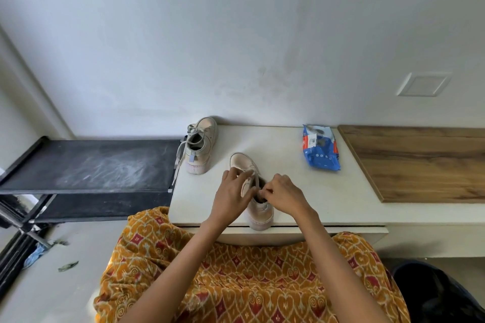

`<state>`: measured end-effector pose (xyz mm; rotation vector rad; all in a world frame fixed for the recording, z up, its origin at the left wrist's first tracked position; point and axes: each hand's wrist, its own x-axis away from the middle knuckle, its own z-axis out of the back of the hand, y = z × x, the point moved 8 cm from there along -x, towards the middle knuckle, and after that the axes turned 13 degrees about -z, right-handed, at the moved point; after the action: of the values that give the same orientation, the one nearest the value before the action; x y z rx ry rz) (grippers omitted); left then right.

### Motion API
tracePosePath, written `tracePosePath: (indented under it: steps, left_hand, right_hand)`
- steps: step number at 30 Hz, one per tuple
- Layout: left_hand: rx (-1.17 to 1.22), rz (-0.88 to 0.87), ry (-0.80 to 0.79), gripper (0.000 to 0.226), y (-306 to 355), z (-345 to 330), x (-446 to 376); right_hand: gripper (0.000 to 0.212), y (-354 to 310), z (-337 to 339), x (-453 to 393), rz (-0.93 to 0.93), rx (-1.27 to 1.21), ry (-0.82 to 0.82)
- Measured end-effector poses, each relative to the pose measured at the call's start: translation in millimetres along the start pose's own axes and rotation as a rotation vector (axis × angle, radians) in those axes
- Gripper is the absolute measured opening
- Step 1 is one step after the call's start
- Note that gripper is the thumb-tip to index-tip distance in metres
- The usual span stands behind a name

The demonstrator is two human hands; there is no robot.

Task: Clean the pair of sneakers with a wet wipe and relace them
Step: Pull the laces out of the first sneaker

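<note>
A pale pink sneaker (258,211) stands on the white table (301,191) near its front edge, toe pointing away from me. My left hand (232,193) pinches its lace (255,178) on the left side of the tongue. My right hand (283,195) pinches the lace at the shoe's opening on the right. A second sneaker (200,145) stands at the table's back left corner, heel toward me, with its laces hanging over the table's edge. A blue wet wipe pack (320,149) lies at the back right.
A black shoe rack (89,165) stands to the left of the table. A wooden board (420,162) covers the surface on the right. A white wall rises behind. Orange patterned fabric covers my lap. A dark bin (435,294) sits at lower right.
</note>
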<state>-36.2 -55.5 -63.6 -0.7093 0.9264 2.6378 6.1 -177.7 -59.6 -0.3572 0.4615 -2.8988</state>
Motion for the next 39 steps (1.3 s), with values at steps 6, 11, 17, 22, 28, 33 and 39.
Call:
tracePosePath:
  steps: [6,11,17,22,28,33,39]
  left_hand:
    - [-0.127,-0.001,0.021,0.048,6.3,0.7,-0.6]
    - [-0.123,-0.072,0.057,0.015,11.3,2.5,-1.8]
    - [-0.146,-0.285,-0.136,0.006,32.8,-9.5,-9.7]
    - [-0.334,0.004,-0.381,0.025,15.4,-13.2,-20.3]
    - [-0.371,0.113,-0.115,0.042,4.5,4.3,-1.5]
    - [-0.225,0.106,-0.018,0.044,-6.5,14.8,-6.8]
    - [-0.201,0.148,-0.021,0.01,-11.9,18.7,-15.4]
  right_hand:
    - [0.034,7.8,8.2,-1.4,-0.035,-0.144,0.136]
    - [0.041,20.1,3.5,-3.5,-0.147,-0.322,0.151]
    - [0.028,29.2,-2.0,-2.8,-0.255,-0.413,0.151]
    - [0.027,22.9,-12.0,-0.5,-0.282,-0.508,0.154]
    - [0.026,10.5,-23.2,1.0,-0.279,-0.631,0.188]
    - [0.026,13.0,-26.2,-3.0,-0.282,-0.643,0.177]
    - [0.027,9.3,-24.3,-7.1,-0.258,-0.576,0.185]
